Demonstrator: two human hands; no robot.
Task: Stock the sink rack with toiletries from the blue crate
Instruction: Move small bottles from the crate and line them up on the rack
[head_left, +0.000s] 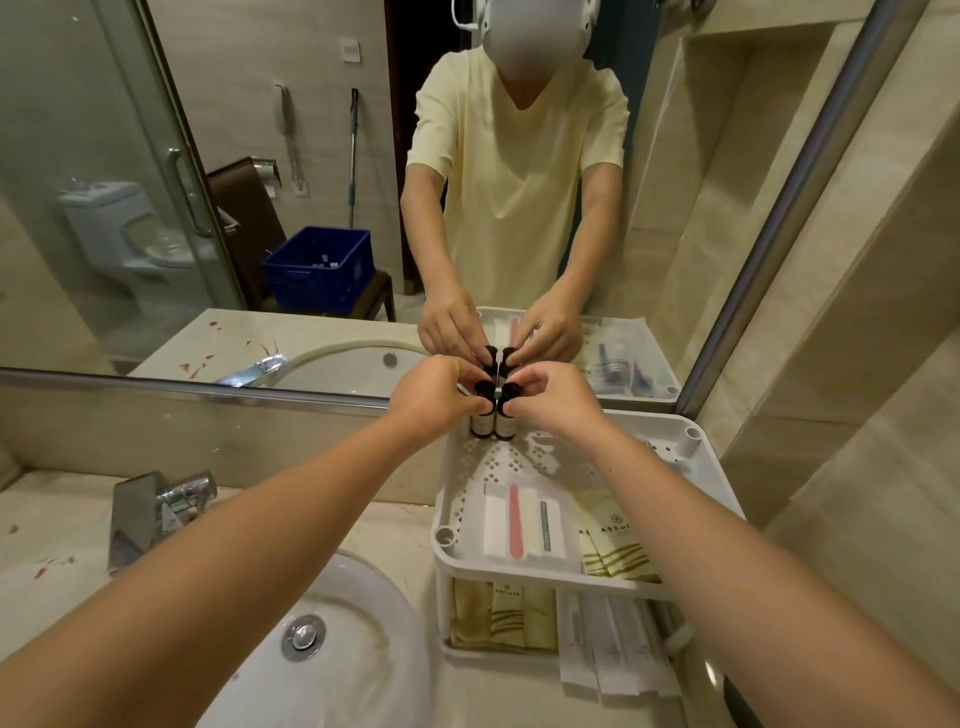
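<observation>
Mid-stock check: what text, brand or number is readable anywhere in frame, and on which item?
Nothing reads clearly.
Left bottle label: print too small.
Right bottle label: print too small.
Green sachets, top tier: logo and a line of characters, blurred.
Lower-tier sachet: dark line, blurred.
Grey strip: blurred.

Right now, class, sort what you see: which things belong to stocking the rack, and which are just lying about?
Job: left hand, right hand, left bottle, right bottle, rack, packets, crate (mirrored).
Lying about: tap, basin, mop and toilet (mirrored).
</observation>
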